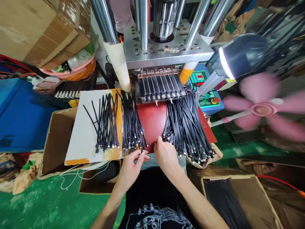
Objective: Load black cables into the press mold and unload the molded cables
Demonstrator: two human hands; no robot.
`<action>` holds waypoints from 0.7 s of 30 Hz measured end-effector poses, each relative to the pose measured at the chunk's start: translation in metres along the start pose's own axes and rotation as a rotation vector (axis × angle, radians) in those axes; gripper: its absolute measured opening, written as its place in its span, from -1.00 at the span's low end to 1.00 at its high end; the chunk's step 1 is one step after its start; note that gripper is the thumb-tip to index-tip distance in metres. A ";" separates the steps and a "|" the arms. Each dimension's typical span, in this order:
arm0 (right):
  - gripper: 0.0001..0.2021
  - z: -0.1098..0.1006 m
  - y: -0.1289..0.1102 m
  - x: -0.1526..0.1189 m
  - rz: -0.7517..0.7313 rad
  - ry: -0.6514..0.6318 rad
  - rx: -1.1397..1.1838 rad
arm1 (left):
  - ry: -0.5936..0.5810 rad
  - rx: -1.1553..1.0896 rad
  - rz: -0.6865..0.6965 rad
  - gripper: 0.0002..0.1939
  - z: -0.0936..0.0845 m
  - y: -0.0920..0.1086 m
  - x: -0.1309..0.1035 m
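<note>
Black flat cables with metal-tipped connectors lie in bundles on the bench. My left hand (132,167) is at the front end of the middle bundle (131,124), its thumb and fingers apart near the connector ends. Beside the lower left edge of the right-hand pile (188,124), my right hand (166,156) has its fingers curled together; what they hold, if anything, is hidden. A further group of cables (107,121) rests on white cardboard (81,133) at the left. Behind the red board (152,124), a row of black cables sits in the press fixture (162,86).
Metal press columns (143,25) rise behind the fixture. At the right are a control panel (208,98), a lamp (243,55) and a spinning pink fan (263,109). Open cardboard boxes (250,194) stand below, and a blue bin (26,117) is at the left.
</note>
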State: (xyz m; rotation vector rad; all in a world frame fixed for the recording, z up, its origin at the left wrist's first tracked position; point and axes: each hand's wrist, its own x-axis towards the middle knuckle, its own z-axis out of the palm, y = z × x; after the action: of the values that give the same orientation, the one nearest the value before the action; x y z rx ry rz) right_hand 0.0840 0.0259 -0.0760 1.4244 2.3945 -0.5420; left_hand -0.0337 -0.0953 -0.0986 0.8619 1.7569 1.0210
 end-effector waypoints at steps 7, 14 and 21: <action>-0.87 0.036 0.028 -0.054 -0.410 -0.072 0.464 | -0.177 -0.213 -0.098 -0.51 0.014 -0.004 0.002; -0.87 0.042 0.080 -0.094 -0.567 -0.534 0.843 | -0.340 -0.905 -0.367 -0.41 0.051 0.002 0.001; -0.52 0.017 0.063 -0.046 -0.161 -0.089 1.453 | -0.371 -0.281 -0.052 -0.50 0.037 0.019 -0.025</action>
State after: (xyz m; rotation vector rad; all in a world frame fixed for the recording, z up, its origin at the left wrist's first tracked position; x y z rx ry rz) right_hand 0.1621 0.0106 -0.0813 1.4430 1.8950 -2.6154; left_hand 0.0121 -0.0993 -0.0820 0.7657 1.2837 0.9745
